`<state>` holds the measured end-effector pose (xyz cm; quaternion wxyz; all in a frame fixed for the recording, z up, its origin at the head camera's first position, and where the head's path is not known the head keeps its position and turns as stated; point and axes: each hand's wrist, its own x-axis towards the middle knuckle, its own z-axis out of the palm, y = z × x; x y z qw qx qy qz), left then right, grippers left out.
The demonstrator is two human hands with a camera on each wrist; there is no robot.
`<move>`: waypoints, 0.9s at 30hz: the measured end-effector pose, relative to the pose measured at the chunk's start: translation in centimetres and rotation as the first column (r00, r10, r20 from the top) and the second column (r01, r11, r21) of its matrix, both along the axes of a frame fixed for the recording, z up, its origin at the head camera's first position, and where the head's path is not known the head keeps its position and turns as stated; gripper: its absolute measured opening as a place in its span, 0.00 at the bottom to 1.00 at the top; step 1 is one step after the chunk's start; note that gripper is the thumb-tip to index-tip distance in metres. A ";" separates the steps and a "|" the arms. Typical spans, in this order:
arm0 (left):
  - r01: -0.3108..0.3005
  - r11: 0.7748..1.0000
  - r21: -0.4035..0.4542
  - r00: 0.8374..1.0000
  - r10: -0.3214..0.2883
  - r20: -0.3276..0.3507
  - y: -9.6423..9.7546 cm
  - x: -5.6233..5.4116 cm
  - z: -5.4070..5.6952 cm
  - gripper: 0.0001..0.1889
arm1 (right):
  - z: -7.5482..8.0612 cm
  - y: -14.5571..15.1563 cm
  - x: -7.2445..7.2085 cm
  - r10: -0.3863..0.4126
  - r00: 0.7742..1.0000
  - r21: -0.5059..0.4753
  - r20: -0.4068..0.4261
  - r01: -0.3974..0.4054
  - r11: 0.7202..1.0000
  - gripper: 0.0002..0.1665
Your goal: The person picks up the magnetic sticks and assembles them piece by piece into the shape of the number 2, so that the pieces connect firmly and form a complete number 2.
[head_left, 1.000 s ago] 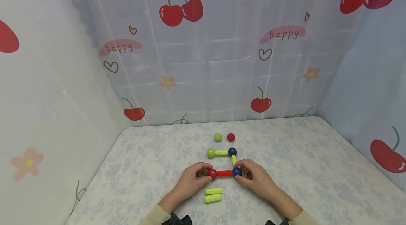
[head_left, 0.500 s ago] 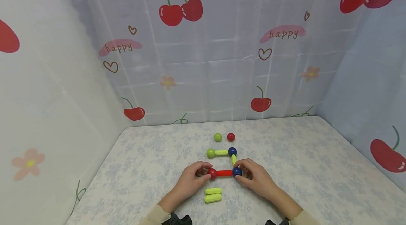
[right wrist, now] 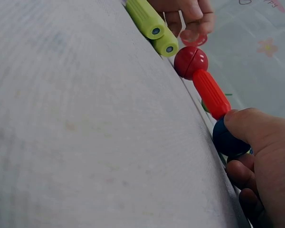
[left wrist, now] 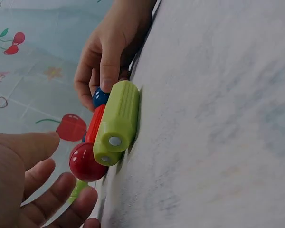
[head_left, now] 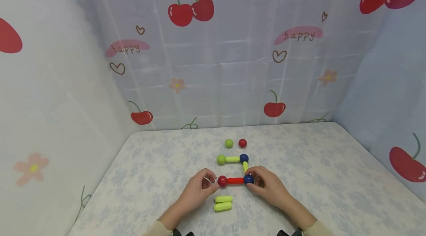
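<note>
My right hand [head_left: 267, 186] pinches a blue ball [head_left: 248, 179] between thumb and fingers. From that ball a red rod [head_left: 235, 181] runs left to a red ball [head_left: 222, 181]. A yellow-green rod [head_left: 245, 166] leads away from the held ball to a second blue ball [head_left: 244, 158]. There another yellow-green rod [head_left: 232, 159] joins it to a green ball [head_left: 221, 159]. Just left of the red ball is my left hand [head_left: 198, 188], its fingers spread and holding nothing; the left wrist view shows a gap between its fingers and the red ball [left wrist: 88, 162].
Two loose yellow-green rods [head_left: 223, 202] lie side by side on the near side of the joined pieces, metal discs showing at their ends. Behind the joined pieces sit a loose green ball [head_left: 229, 143] and a loose red ball [head_left: 242, 143]. A cherry-print curtain [head_left: 216, 62] borders the table [head_left: 159, 154].
My left hand has let go of the red ball and drawn back slightly to the left. My right hand keeps its pinch on the blue ball, and the joined pieces stay in place.
</note>
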<state>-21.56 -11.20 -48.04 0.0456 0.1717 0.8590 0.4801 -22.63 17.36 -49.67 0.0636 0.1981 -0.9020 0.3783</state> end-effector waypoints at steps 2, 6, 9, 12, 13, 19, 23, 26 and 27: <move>0.048 0.999 -0.010 0.998 -0.048 0.033 -0.3 0.6 0.0 0.08 | 0.0 -0.1 0.0 -0.004 1.000 0.000 -0.001 0.004 1.000 0.17; 0.151 0.989 -0.012 0.988 -0.150 0.045 -0.7 1.1 -0.6 0.07 | 0.0 -0.1 0.2 -0.002 1.000 0.001 0.007 0.002 1.000 0.17; 0.190 0.982 -0.017 0.981 -0.190 0.033 -1.0 1.1 -0.9 0.10 | 0.1 -0.2 0.2 -0.006 1.000 0.008 0.016 0.006 1.000 0.17; 0.206 0.978 -0.032 0.979 -0.205 0.013 -1.2 0.8 -1.1 0.10 | 0.2 -0.3 0.1 -0.020 1.000 0.016 0.016 0.020 1.000 0.17; 0.208 0.977 -0.038 0.978 -0.208 0.006 -1.2 0.8 -1.1 0.10 | 0.3 -0.3 0.0 -0.026 1.000 0.020 0.017 0.026 0.999 0.17; 0.216 0.975 -0.046 0.976 -0.217 -0.029 -1.3 0.6 -1.4 0.10 | 0.6 -0.6 -1.0 -0.049 0.997 0.060 0.052 0.046 0.997 0.17; 0.227 0.973 -0.048 0.971 -0.230 -0.063 -1.3 0.6 -1.6 0.10 | 0.9 -0.7 -1.7 -0.065 0.996 0.074 0.068 0.060 0.995 0.17; 0.234 0.971 -0.053 0.967 -0.238 -0.094 -1.3 0.6 -1.7 0.10 | 1.0 -0.9 -2.0 -0.094 0.993 0.075 0.069 0.089 0.993 0.17; 0.235 0.970 -0.057 0.966 -0.239 -0.100 -1.4 0.6 -1.6 0.10 | 1.0 -1.0 -2.0 -0.104 0.992 0.075 0.068 0.099 0.992 0.17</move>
